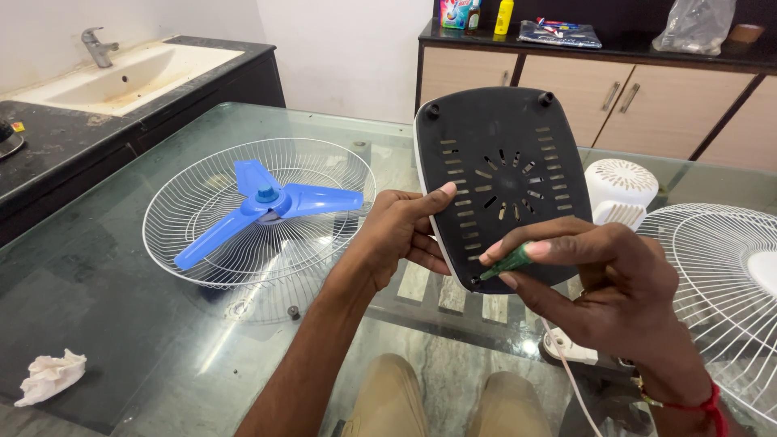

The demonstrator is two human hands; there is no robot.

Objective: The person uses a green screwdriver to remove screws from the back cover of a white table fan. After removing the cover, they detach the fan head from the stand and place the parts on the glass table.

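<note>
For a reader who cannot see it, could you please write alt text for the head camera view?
The left hand holds a black vented fan base upright over a glass table, while the right hand presses a green screwdriver to its lower edge. On the table's left side, a blue fan blade lies in a white wire guard.

A home setting is shown, most likely a dining or utility room. A white washbasin [121, 77] with a metal tap [97, 47] is set into a dark stone counter [57, 142] at the left. Beige wooden cabinets [566, 97] are fitted along the back wall, and household bottles [503, 16] and bags [694, 24] are kept on top. A glass-topped bench [146, 348] is placed centrally.
</note>
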